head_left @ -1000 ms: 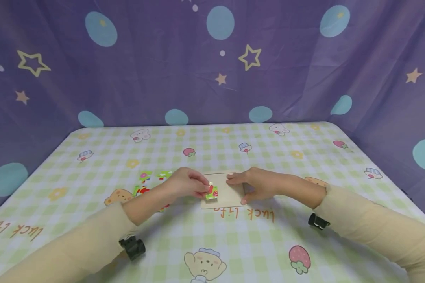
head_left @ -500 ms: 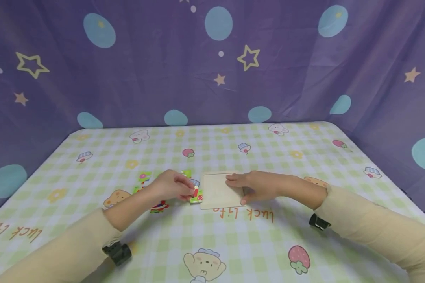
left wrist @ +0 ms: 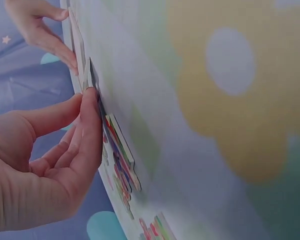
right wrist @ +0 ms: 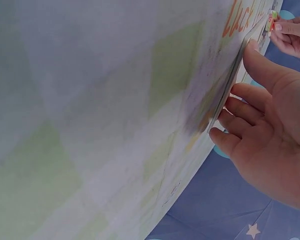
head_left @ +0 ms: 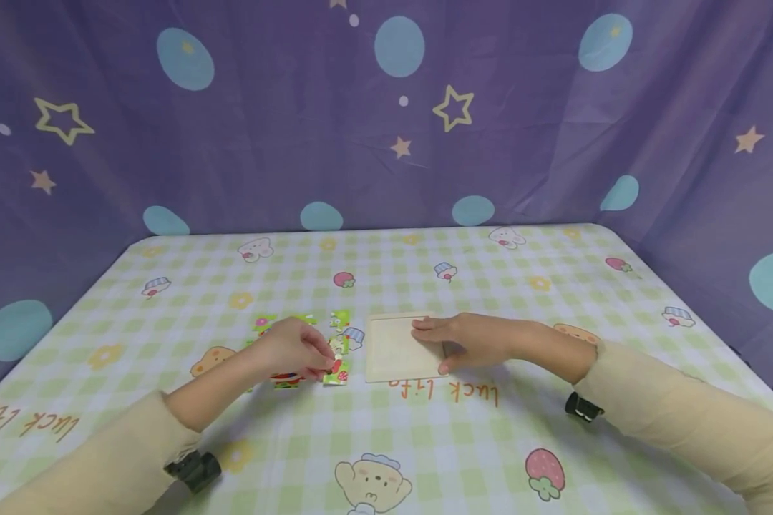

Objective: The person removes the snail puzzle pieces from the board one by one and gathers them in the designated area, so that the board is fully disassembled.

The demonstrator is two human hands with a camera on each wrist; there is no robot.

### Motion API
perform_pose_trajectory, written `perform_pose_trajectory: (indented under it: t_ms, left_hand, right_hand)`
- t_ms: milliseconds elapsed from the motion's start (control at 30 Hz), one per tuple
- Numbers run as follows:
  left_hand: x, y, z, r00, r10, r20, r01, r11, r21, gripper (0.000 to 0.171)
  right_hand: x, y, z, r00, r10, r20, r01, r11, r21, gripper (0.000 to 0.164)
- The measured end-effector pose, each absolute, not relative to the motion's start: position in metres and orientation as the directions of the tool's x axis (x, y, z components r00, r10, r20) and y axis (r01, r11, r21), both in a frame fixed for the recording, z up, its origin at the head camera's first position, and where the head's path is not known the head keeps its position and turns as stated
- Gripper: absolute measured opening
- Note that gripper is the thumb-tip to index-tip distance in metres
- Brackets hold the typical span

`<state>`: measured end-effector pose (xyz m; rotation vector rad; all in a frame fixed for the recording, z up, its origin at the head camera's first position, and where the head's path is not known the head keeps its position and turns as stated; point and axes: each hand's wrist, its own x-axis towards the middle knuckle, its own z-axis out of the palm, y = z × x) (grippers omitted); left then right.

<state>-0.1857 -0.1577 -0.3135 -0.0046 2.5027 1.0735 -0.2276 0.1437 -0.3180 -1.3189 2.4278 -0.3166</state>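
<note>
My left hand point(head_left: 290, 347) pinches a small puzzle piece point(head_left: 336, 375) between thumb and index finger; it is printed with a red mushroom on green. The left wrist view shows the piece point(left wrist: 89, 75) edge-on, close to the table, though whether it touches the cloth I cannot tell. Around and partly under this hand lie more colourful puzzle pieces point(head_left: 339, 320). A pale square puzzle board point(head_left: 393, 350) with a raised rim lies to the right. On its right side rests my right hand point(head_left: 467, 340), fingers extended, with the thumb point(right wrist: 253, 50) at the near edge.
A checked tablecloth point(head_left: 477, 458) with cartoon prints covers the table. Behind it hangs a purple curtain point(head_left: 335, 143) with stars and blue dots. Several pieces point(left wrist: 120, 160) lie flat beyond the left hand, some of them hidden by it.
My left hand has carried the mushroom piece leftward from over the board to the loose pieces, where it is also lower. The right hand and the board have stayed put.
</note>
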Motion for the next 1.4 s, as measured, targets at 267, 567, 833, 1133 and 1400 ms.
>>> perform_pose_trajectory:
  t_ms: [267, 567, 833, 1133, 1400]
  left_hand:
    - [-0.185, -0.156, -0.316, -0.946, 0.108, -0.305, -0.128, 0.741, 0.66, 0.011]
    - [-0.185, -0.152, -0.316, -0.955, 0.096, -0.281, -0.114, 0.756, 0.645, 0.012]
    - [-0.187, -0.15, -0.314, -0.95, 0.073, -0.304, -0.147, 0.755, 0.639, 0.013]
    - [-0.189, -0.151, -0.312, -0.939, 0.055, -0.339, -0.178, 0.767, 0.617, 0.014]
    - [-0.192, -0.155, -0.3, -0.931, 0.154, -0.331, -0.088, 0.786, 0.612, 0.011]
  right_hand:
    - [-0.229, 0.144, -0.319, -0.497, -0.847, -0.189, -0.765, 0.53, -0.366, 0.068]
    - [-0.232, 0.144, -0.32, -0.488, -0.856, -0.17, -0.776, 0.515, -0.365, 0.067]
    - [-0.234, 0.145, -0.322, -0.49, -0.857, -0.163, -0.769, 0.512, -0.382, 0.067]
    - [-0.236, 0.142, -0.322, -0.477, -0.864, -0.16, -0.781, 0.5, -0.374, 0.066]
    - [-0.237, 0.139, -0.319, -0.484, -0.859, -0.165, -0.783, 0.51, -0.357, 0.065]
